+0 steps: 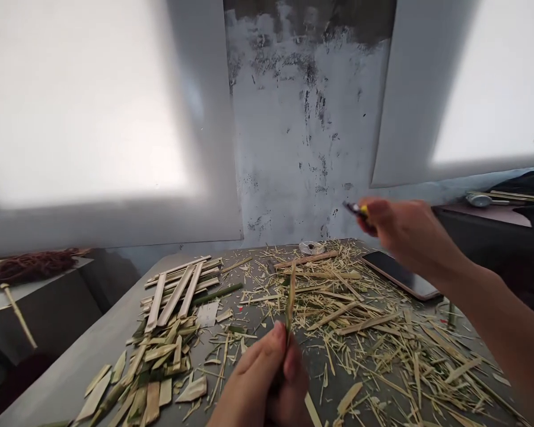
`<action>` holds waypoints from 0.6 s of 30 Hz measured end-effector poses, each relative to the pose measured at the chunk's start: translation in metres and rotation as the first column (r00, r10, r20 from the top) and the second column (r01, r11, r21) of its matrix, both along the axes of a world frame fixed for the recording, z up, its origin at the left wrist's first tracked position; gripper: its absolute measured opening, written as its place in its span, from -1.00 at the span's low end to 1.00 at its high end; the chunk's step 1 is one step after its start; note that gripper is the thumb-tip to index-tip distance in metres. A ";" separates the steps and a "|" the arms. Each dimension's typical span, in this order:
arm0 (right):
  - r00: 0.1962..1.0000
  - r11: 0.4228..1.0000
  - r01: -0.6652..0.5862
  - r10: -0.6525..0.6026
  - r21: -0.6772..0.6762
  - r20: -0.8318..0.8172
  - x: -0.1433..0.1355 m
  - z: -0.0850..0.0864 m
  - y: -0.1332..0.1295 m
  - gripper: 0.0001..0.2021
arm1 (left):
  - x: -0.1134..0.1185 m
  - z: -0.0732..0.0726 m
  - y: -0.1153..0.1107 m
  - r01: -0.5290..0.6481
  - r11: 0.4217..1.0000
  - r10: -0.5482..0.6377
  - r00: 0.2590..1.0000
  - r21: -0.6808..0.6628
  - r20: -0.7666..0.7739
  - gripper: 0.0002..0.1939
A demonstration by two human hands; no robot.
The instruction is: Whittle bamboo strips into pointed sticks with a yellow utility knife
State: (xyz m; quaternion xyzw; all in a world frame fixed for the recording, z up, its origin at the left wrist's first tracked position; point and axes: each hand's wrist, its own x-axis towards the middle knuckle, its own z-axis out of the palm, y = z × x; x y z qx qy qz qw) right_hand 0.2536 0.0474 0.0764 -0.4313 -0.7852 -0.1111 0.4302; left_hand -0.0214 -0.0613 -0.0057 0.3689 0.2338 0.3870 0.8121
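My left hand (267, 367), at the bottom middle, is closed around a thin bamboo strip (292, 290), thumb pressed against it. The strip points up and away from me, and its lower end is hidden in the fist. Up to the right, my right hand (398, 225) is raised above the table's far side, apart from the strip. It grips a utility knife (358, 210) with a bit of yellow showing; the dark blade end points left and looks blurred. Bamboo shavings (382, 356) lie below both hands.
Cut bamboo slats (173, 296) and short offcuts (160, 356) are piled on the table (75, 367) at left. A phone (400, 274) lies under my right forearm. A tape roll (312, 247) sits by the wall (293, 148). Dark reddish yarn (31, 270) rests far left.
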 end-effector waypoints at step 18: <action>0.968 0.992 -0.112 0.096 0.058 0.233 -0.080 -0.056 0.006 -0.54 | 0.004 -0.002 -0.001 -0.112 0.990 0.119 0.988 -0.081 0.094 -0.53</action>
